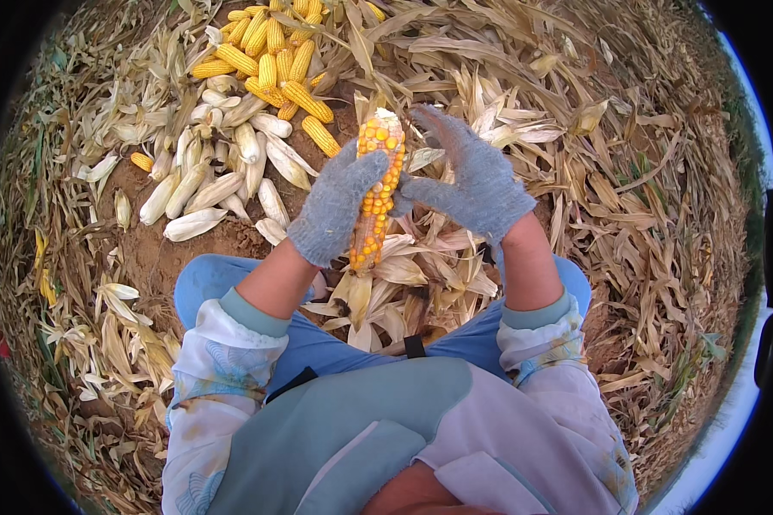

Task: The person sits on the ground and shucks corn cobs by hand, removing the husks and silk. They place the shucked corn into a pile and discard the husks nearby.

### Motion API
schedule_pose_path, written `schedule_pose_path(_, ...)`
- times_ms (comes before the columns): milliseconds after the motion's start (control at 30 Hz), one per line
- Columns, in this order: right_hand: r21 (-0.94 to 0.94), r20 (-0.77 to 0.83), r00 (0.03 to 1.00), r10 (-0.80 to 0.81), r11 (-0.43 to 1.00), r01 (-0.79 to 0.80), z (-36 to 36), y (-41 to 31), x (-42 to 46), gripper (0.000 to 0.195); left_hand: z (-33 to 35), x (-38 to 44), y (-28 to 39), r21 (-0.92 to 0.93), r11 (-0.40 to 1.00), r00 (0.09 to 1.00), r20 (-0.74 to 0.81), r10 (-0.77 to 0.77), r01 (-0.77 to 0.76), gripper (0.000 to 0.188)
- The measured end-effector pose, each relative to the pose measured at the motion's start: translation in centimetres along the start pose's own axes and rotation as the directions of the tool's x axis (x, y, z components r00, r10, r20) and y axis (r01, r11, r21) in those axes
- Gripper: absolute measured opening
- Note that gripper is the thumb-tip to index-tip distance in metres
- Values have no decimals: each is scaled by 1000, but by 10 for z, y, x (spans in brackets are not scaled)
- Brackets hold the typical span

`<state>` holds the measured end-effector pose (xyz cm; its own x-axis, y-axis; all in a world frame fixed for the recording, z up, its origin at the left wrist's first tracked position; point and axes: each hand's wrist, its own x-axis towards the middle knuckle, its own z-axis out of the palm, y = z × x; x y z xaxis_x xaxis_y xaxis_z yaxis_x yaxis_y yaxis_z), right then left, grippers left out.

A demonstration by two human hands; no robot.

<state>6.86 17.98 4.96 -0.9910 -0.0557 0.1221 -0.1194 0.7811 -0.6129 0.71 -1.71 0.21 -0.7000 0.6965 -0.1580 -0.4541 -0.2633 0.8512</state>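
Observation:
My left hand [341, 193], in a grey knitted glove, is shut on a husked corn cob [378, 199]. The cob stands roughly upright in view, its broken pale tip pointing away from me. Its yellow-orange kernels are sparse, with bare patches between them. Just right of the cob is my right hand [470, 174], gloved the same way, fingers and thumb spread and nothing seen in its grasp. Loose dry husks [419, 270] lie beneath both hands, between my bent legs.
Husked yellow cobs [270, 58] are heaped at the far left. Nearer me, several ears still in pale husks [212, 193] lie on brown soil [148, 257]. Dry corn stalks and leaves [644, 193] cover the ground at right. One small yellow cob [142, 161] sits apart at left.

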Motion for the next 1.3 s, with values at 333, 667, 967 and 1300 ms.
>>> schedule_pose_path(333,115,-447,871,206,978,-173,-21,19,6,63,-5,4,-3,-54,996,994,-78,-80,76,45)
schedule_pose_path(667,551,-271,847,457,795,-253,-41,14,4,50,-8,9,-5,-41,992,979,-163,-121,116,40)
schedule_pose_path(967,-40,-556,767,319,912,-408,-71,38,-7,43,-34,19,-5,-189,982,950,-303,-76,18,47)
schedule_pose_path(1300,294,-384,875,295,937,-187,-51,41,-3,38,-13,9,1,7,991,980,-149,-135,137,44)
